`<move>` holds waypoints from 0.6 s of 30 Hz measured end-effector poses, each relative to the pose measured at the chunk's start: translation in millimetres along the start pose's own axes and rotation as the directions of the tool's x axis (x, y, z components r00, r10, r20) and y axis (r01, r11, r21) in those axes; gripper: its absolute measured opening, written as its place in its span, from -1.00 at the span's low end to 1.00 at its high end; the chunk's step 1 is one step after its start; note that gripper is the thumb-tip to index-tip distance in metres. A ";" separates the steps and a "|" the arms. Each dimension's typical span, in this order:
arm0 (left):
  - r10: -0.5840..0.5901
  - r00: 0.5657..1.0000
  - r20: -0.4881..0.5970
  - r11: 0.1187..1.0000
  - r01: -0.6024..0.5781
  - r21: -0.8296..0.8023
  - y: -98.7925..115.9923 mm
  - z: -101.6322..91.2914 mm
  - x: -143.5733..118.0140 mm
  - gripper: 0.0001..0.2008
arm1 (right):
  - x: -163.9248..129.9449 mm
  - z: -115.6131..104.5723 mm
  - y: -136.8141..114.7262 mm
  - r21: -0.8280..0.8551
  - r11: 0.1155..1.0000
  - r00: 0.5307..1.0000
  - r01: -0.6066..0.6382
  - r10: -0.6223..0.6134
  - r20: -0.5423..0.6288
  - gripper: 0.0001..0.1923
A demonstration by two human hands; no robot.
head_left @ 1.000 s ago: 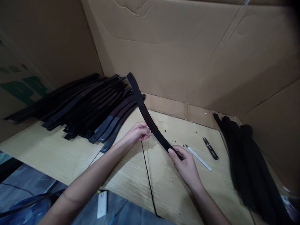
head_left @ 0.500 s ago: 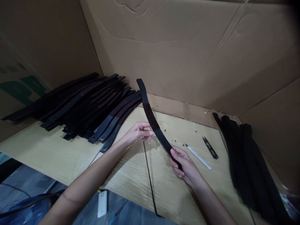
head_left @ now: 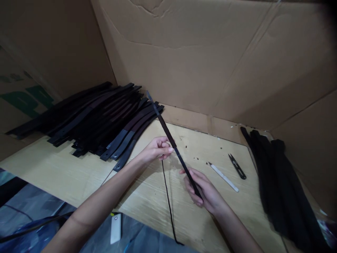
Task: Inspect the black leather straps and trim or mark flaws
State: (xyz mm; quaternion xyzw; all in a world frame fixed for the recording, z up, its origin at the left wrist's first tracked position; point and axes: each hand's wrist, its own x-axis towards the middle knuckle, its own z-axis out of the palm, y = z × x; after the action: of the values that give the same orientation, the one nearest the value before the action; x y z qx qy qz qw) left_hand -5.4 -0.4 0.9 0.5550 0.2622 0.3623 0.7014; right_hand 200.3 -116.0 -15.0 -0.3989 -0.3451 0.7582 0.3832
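Fingers of the left hand (head_left: 157, 148) pinch the black strap (head_left: 172, 142) at its middle, right of the strap pile (head_left: 100, 116); the right hand (head_left: 201, 188) grips its lower end, left of the white marker (head_left: 223, 177) and thread snips (head_left: 237, 166).

Right hand (head_left: 202, 191) gripping lower end of black strap (head_left: 172, 142), turned edge-on; left hand (head_left: 156, 149) pinching its middle above a thin black cord (head_left: 167, 196). Strap pile (head_left: 100, 116) at left, snips (head_left: 237, 166) and white stick (head_left: 223, 172) on surface (head_left: 65, 172).
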 end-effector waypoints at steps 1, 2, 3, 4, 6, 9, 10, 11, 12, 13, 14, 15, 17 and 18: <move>0.008 1.000 -0.007 1.000 -0.008 -0.001 -0.4 0.1 0.0 -0.66 | 0.9 0.2 0.6 -0.030 0.999 0.999 0.034 -0.035 -0.035 -0.61; 0.017 1.000 -0.014 1.000 -0.017 0.001 -0.5 0.4 -0.1 -0.65 | 1.7 0.2 1.4 -0.069 0.995 0.994 0.074 -0.079 -0.071 -0.61; 0.025 0.999 -0.022 1.000 -0.025 0.002 -0.4 1.0 -0.1 -0.65 | 2.5 0.2 2.4 -0.114 0.987 0.987 0.114 -0.126 -0.101 -0.61; 0.032 0.999 -0.032 0.999 -0.032 0.005 -0.1 1.8 -0.1 -0.66 | 3.1 0.4 3.3 -0.163 0.976 0.979 0.146 -0.167 -0.119 -0.61; 0.039 0.998 -0.058 0.999 -0.038 0.021 1.1 4.1 -0.3 -0.70 | 3.6 1.4 4.9 -0.258 0.949 0.967 0.182 -0.221 -0.128 -0.61; 0.039 0.993 -0.109 0.997 -0.031 0.073 3.4 8.2 -0.5 -0.71 | 3.7 4.4 5.9 -0.380 0.900 0.948 0.214 -0.285 -0.140 -0.65; 0.039 0.992 -0.124 0.996 -0.028 0.090 4.0 9.2 -0.5 -0.71 | 3.8 5.2 6.1 -0.417 0.880 0.939 0.228 -0.312 -0.146 -0.67; 0.038 0.991 -0.131 0.995 -0.025 0.099 4.4 9.9 -0.3 -0.72 | 4.0 5.7 6.2 -0.448 0.861 0.929 0.240 -0.338 -0.153 -0.68; 0.033 0.991 -0.128 0.995 -0.020 0.097 4.7 10.3 -0.1 -0.74 | 4.3 5.6 6.5 -0.474 0.845 0.920 0.247 -0.358 -0.160 -0.69; 0.025 0.992 -0.120 0.996 -0.015 0.088 4.8 10.3 0.1 -0.77 | 4.6 5.1 6.9 -0.494 0.834 0.913 0.248 -0.372 -0.169 -0.69; 0.016 0.994 -0.110 0.997 -0.007 0.077 4.7 9.9 0.4 -0.81 | 4.9 4.2 7.4 -0.508 0.826 0.908 0.245 -0.380 -0.179 -0.69; 0.008 0.995 -0.103 0.998 -0.001 0.068 4.6 9.4 0.7 -0.84 | 5.2 3.2 8.1 -0.519 0.820 0.904 0.240 -0.384 -0.189 -0.68; 0.000 0.995 -0.102 0.998 0.007 0.065 4.0 8.4 1.1 -0.85 | 5.4 1.3 9.2 -0.532 0.815 0.899 0.231 -0.388 -0.204 -0.67; -0.001 0.994 -0.109 0.997 0.009 0.077 3.7 8.2 1.2 -0.83 | 5.4 0.7 9.6 -0.533 0.815 0.899 0.229 -0.388 -0.206 -0.67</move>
State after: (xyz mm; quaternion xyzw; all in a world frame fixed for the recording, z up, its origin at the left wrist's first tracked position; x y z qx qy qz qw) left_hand 0.8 -3.8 6.5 0.5604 0.3152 0.3799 0.6651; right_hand 194.6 -116.0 -24.4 -0.5336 -0.5252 0.4997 0.4355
